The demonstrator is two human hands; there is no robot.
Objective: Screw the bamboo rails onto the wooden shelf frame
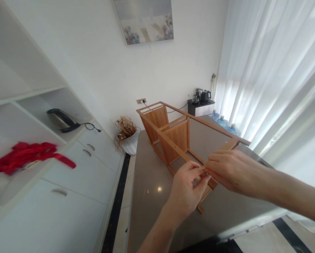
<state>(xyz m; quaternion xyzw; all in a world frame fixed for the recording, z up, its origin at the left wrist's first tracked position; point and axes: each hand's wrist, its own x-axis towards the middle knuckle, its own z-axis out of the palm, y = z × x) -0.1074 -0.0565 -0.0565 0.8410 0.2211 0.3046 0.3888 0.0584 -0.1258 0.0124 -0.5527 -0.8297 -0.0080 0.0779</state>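
Note:
A light-brown wooden shelf rack [175, 140] with slatted or solid panels lies on its side on the grey-brown table [149, 207]. My left hand [186, 188] is at the near end of its rail, thumb and forefinger pinched together; whatever is between them is too small to make out. My right hand [227, 170] comes in from the right and meets the left fingertips at that same rail end. Its fingers are curled closed, and they hide what they hold. Part of the rack's near end is covered by both hands.
White cabinets [75, 189] line the left, with an electric kettle [62, 120] and red cloth [28, 156] on the shelves. Beyond the table stand a pot of dried plants [129, 140], a small stand [199, 109] with a black kettle, and water bottles [223, 122] by the curtain [268, 70].

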